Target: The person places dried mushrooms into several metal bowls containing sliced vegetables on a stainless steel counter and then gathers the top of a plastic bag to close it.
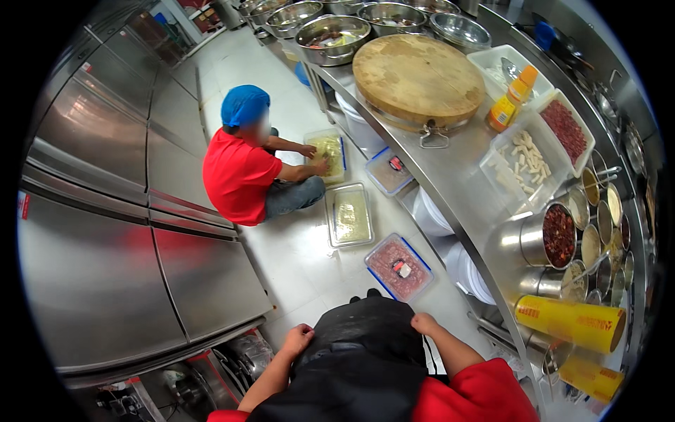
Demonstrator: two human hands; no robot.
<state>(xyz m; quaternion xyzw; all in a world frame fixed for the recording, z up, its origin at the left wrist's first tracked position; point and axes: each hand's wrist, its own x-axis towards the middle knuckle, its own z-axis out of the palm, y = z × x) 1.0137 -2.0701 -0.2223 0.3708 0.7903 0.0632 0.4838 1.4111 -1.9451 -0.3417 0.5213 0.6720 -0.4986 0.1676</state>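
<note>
A black apron (364, 329) covers my lap and spreads out in front of me. My left hand (299, 337), its fingers curled, holds the apron's left edge. At the opposite edge, my right hand (424, 323) grips the cloth in a closed fist. On the floor ahead lies a lidded plastic box of pinkish-red food (399, 266), with a label on its lid. Beyond it is a clear container of pale yellowish contents (349, 215). A co-worker in a red shirt (240, 176) squats there, both hands in a similar container (325, 150).
Steel refrigerator doors (95, 253) line the left. On the right, a steel counter (448, 174) carries a round wooden chopping block (419, 79), food tubs, a yellow bottle (511, 100), seasoning pots (558, 235) and yellow rolls (569, 322). White buckets (469, 269) stand beneath it.
</note>
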